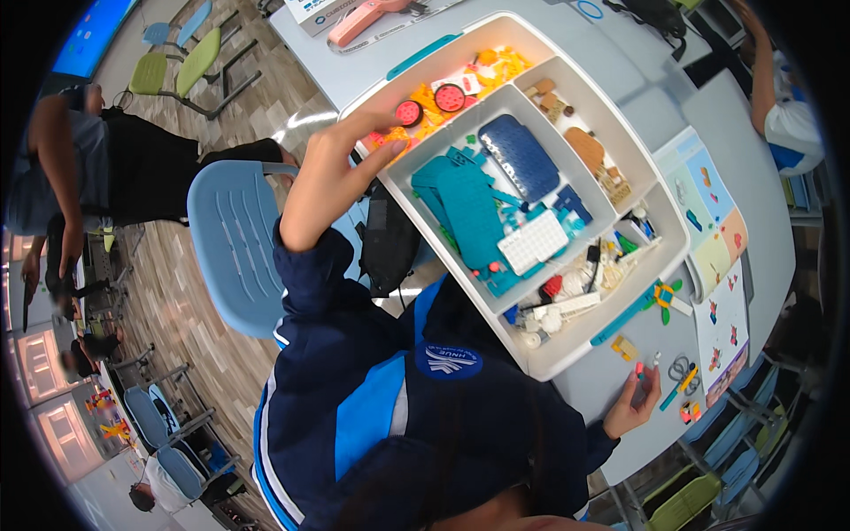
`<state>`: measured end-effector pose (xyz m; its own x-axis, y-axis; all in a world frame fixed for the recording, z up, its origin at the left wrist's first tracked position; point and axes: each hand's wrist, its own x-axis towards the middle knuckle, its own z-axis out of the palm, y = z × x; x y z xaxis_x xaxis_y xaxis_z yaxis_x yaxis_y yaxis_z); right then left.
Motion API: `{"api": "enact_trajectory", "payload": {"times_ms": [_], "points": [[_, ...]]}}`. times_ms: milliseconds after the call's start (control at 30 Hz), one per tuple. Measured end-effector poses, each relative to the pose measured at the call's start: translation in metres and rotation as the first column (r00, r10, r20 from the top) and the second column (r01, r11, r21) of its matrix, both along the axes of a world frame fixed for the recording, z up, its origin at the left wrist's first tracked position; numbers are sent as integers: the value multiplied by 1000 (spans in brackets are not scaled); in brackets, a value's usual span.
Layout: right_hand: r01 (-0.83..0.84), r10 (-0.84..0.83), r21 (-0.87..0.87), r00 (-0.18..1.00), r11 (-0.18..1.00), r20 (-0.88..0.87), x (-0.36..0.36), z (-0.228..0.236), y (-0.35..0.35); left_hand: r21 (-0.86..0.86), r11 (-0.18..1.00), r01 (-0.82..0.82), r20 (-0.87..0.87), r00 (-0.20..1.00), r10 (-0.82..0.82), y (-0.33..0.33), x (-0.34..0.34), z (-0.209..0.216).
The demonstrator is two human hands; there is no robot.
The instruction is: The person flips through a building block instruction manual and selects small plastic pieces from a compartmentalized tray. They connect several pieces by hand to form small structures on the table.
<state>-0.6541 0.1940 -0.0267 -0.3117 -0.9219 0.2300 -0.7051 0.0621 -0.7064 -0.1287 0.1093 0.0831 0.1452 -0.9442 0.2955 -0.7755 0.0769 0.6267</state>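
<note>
A white sorting tray (668, 221) with teal handles holds building bricks in several compartments. My left hand (332, 173) reaches over its left rim into the compartment of orange and yellow bricks (505, 66). Its thumb and forefinger are apart; the other fingertips are hidden. Two coral wheels with black tyres (450, 97) lie close by. On the table at the lower right, my right hand (634, 405) is closed around a small coral brick (639, 370). A small pale piece (657, 358) shows by its fingertips, held or just behind, I cannot tell.
Teal plates (474, 208) and a dark blue plate (518, 157) fill the middle compartment. Beside the tray are yellow bricks (624, 347), a green-and-orange assembly (662, 296) and an open picture booklet (708, 221). A blue chair (232, 248) stands at left, near another person (133, 168).
</note>
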Motion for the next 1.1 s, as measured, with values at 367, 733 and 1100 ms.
{"api": "enact_trajectory", "payload": {"times_ms": [367,733,1100], "points": [[7,-12,-29,983,1000,-185,17,2,-9,387,753,532,184,756,-629,-127,40,-44],[152,-155,-30,957,988,-244,20,-2,-11,-120,817,564,100,826,-555,-186,68,-38],[178,-178,-22,951,984,-254,13,-7,-9,-218,792,570,204,820,-534,-188,84,-50]]}}
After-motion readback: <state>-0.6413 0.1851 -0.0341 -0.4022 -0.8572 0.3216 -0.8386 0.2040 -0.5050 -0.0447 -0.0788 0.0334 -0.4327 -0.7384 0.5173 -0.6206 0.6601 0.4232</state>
